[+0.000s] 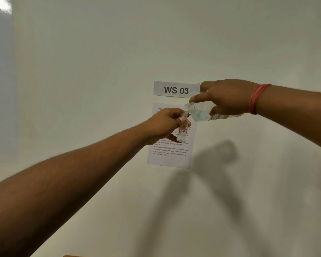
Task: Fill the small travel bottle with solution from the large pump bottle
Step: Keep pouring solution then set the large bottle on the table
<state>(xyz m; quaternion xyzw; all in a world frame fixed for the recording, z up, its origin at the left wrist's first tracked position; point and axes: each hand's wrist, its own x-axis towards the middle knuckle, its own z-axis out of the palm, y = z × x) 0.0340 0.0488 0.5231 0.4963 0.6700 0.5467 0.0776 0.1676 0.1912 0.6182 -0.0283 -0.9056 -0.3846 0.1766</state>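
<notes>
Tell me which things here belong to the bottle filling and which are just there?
In the job:
- small travel bottle, held upright in the left hand
- large bottle, tipped over it by the right hand

Just there:
- WS 03 sign
- printed instruction sheet
- red wrist thread

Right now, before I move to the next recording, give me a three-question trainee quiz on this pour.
1. True or false: the large bottle is tipped, its open neck at the mouth of the small travel bottle.
2. Which hand holds the small travel bottle? A) left hand B) right hand
3. Fill in: the sign on the surface reads WS ____.

Key: 1 true; 2 A; 3 03.
</notes>
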